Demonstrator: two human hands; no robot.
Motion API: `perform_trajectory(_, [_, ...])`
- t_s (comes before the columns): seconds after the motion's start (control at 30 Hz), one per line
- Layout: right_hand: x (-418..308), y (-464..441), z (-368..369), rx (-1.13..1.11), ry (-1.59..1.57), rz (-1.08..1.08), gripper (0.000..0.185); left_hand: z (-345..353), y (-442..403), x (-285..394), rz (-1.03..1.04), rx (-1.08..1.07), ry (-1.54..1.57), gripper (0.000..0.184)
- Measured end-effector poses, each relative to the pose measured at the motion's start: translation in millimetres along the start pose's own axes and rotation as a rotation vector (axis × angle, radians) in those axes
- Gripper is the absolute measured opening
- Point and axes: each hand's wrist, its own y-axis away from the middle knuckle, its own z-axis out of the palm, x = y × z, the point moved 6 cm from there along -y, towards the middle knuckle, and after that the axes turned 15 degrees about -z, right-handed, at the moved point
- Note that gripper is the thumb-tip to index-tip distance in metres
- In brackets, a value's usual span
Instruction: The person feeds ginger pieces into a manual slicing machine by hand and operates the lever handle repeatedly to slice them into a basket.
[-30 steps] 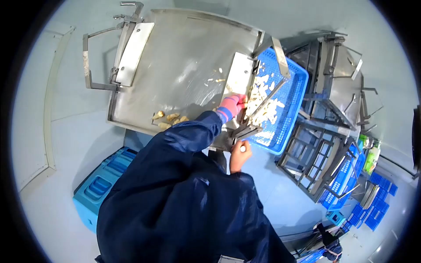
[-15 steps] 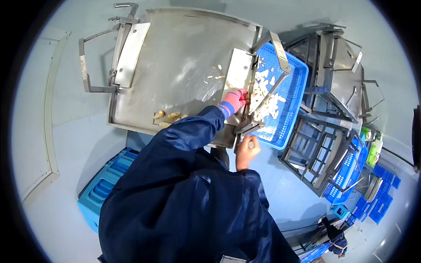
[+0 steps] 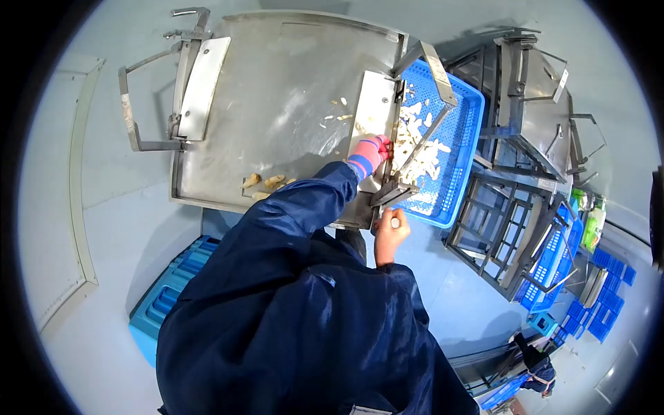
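My left hand [image 3: 370, 153], in a pink glove with a blue-striped cuff, lies on the white board [image 3: 377, 97] at the right edge of the steel table [image 3: 277, 83]. Its fingers are closed at the metal edge; whatever they grip is hidden. My bare right hand [image 3: 391, 235] is wrapped round a handle [image 3: 395, 223] whose pale round end shows, just below the metal bracket [image 3: 394, 192]. Beyond that edge, pale cut pieces [image 3: 418, 155] lie in a blue basket [image 3: 467, 145]. Several yellowish-brown pieces [image 3: 274, 181] rest near the table's front edge, with small scraps further back.
A second white board [image 3: 204, 90] and metal frame sit at the table's left. Teal bins [image 3: 169, 294] stand on the floor at lower left. To the right are another steel workstation [image 3: 539, 117], a metal rack [image 3: 494, 225], more blue baskets [image 3: 553, 266] and a person [image 3: 538, 366] in dark clothes.
The whole view has shifted slightly. My right hand has moved a little up and right relative to my body, still round the handle. My left hand has stayed at the board's edge.
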Motion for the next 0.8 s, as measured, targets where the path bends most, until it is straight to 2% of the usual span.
perform_trajectory(0.1, [-74.4,-38.7,-16.4,0.077,-0.054,0.120,0.027,-8.1,18.3,22.7,-0.066,0.034,-0.065,0.031])
perform_trajectory(0.17, [-74.9,-43.7,-17.9,0.053,0.022,0.062,0.026,-13.2,26.6,30.4,-0.064,0.091,-0.128,0.030])
perform_trajectory(0.27, [-4.3,0.0,0.2,0.047,0.007,0.045,0.026,-6.5,12.2,15.5,-0.060,0.145,-0.183,0.026])
perform_trajectory(0.37, [2.1,5.1,3.5,0.026,0.013,0.068,0.025,-6.7,15.8,19.8,-0.031,0.314,-0.236,0.020])
perform_trajectory(0.4, [-5.5,2.8,0.7,0.026,0.038,0.041,0.026,-5.2,16.0,17.8,-0.095,0.330,-0.162,0.015])
perform_trajectory(0.5, [-4.4,0.2,-2.5,0.032,0.031,0.007,0.025,-0.6,8.7,27.0,-0.146,0.262,0.005,0.019])
perform_trajectory(0.57, [-12.0,-1.9,-1.5,0.045,-0.059,0.068,0.026,-12.2,45.4,83.5,-0.003,0.204,0.048,0.026])
perform_trajectory(0.63, [-15.0,-3.3,-1.1,0.052,-0.048,0.036,0.026,-17.7,77.7,115.1,0.143,0.079,-0.019,0.035])
perform_trajectory(0.7, [-5.7,-0.8,-0.4,0.042,-0.048,0.052,0.028,-35.0,109.5,122.1,0.119,0.052,-0.120,0.040])
perform_trajectory(0.73, [-4.0,-0.4,-0.3,0.043,-0.040,0.047,0.028,-50.4,123.5,114.5,0.189,0.134,-0.211,0.041])
perform_trajectory(0.8, [-2.9,0.6,-0.6,0.031,-0.009,0.017,0.029,-99.5,145.5,79.9,0.130,0.252,-0.392,0.045])
